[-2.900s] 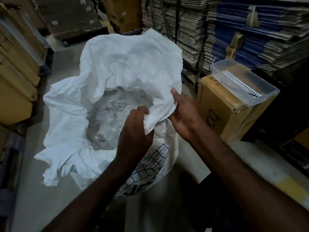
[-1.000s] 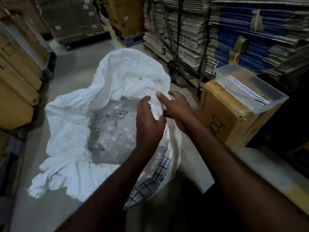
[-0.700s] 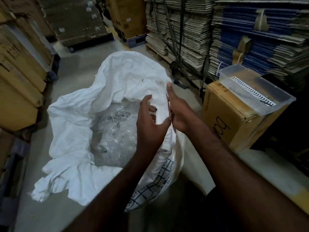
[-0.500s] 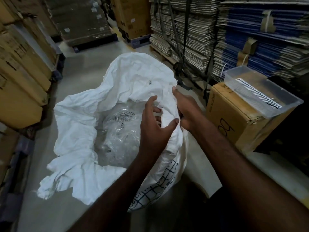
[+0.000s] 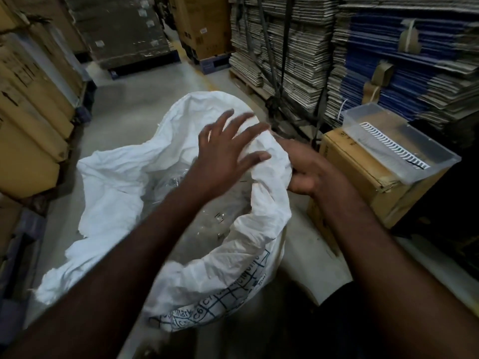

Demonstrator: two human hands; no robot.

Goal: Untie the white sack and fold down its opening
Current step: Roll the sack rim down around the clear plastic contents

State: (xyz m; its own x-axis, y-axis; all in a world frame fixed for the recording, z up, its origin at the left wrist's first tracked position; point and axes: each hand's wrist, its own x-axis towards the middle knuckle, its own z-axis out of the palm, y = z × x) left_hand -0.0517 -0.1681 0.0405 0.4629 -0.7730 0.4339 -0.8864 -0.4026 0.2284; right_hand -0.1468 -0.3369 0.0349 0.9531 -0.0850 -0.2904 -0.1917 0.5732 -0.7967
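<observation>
Both hands work the white sack (image 5: 116,182): left hand (image 5: 225,154) splayed (blurred), right hand (image 5: 308,172) gripping its rim.

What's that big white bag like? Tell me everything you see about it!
The white sack looks like crinkly woven plastic and stands on the grey floor, mouth wide open. Its rim is partly rolled down, floppy on the far side. A blue printed grid marks its near side. Clear plastic shows inside. The right hand grips the rim; the left hand, fingers spread, is on it.

Sack (image 5: 116,182) left of carton (image 5: 363,177); tray (image 5: 404,141) on carton.
</observation>
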